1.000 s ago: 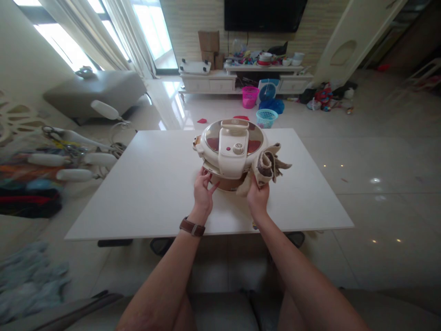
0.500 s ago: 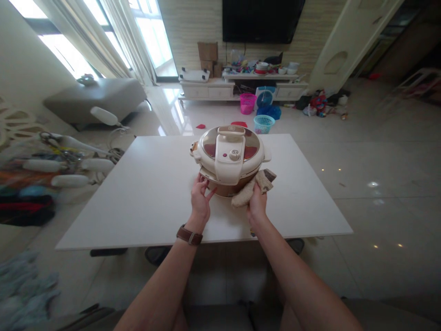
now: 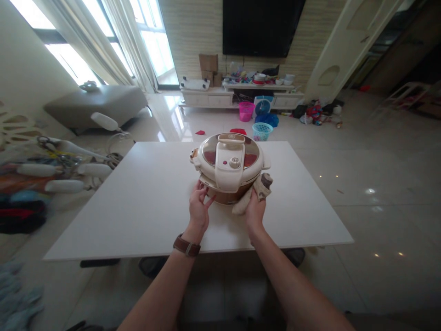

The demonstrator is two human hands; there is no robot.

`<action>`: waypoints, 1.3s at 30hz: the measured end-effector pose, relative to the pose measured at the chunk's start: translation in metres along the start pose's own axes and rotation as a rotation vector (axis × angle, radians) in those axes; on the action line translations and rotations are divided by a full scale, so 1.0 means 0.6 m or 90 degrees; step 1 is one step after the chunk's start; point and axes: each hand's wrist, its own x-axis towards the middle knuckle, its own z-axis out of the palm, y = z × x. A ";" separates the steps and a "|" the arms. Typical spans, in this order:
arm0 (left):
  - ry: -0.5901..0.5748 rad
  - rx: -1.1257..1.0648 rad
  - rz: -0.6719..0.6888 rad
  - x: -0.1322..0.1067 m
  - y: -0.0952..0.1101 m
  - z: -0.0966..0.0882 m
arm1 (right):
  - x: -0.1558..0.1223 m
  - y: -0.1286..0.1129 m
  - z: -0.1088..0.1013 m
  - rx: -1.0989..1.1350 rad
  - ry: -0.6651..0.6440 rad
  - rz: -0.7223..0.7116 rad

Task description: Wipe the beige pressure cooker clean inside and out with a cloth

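Note:
A cream and brown electric cooker (image 3: 228,168) with a clear-windowed lid, a knob and a red button stands on the white table (image 3: 138,207). My left hand (image 3: 199,209), with a brown watch on its wrist, holds the cooker's lower front left side. Its fingers curl under the rim and its thumb is spread against the body. In my right hand (image 3: 255,210) is a bunched beige cloth (image 3: 262,187), pressed to the cooker's lower front right side. Part of the cloth is hidden behind my fingers.
Beyond the table, a pink basket (image 3: 246,111) and a light blue basket (image 3: 262,131) stand on the floor. A low cabinet (image 3: 206,97) with several items lies under the television (image 3: 263,27). White padded equipment (image 3: 64,185) is left of the table.
The view has tilted up a little, so everything sits lower. My right hand has shifted the cloth slightly, and its upper end is turned differently. My left hand stays on the cooker.

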 end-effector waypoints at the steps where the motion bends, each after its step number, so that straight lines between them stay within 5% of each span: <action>1: 0.000 -0.001 0.002 0.000 0.000 0.001 | -0.016 -0.015 0.000 -0.015 0.008 0.001; 5: 0.001 -0.002 0.002 -0.001 0.000 0.003 | -0.051 -0.058 0.000 -0.017 -0.056 -0.069; 9: 0.002 -0.010 -0.009 0.000 0.000 0.001 | -0.030 -0.061 -0.001 -0.013 -0.051 -0.069; 14: 0.006 -0.018 -0.020 0.002 0.001 -0.001 | 0.019 -0.020 0.002 0.022 0.052 0.067; 18: 0.010 -0.016 -0.015 0.002 0.001 -0.002 | 0.035 0.000 0.006 0.094 0.058 0.209; 24: 0.015 -0.010 -0.008 0.000 0.000 0.000 | -0.013 -0.046 0.006 0.017 0.015 -0.009; 32: 0.009 0.004 -0.003 -0.004 0.003 0.003 | -0.065 -0.057 -0.006 -0.069 -0.203 -0.273; 39: 0.007 0.007 -0.008 -0.003 0.002 0.001 | -0.033 -0.060 -0.008 -0.075 -0.157 -0.202</action>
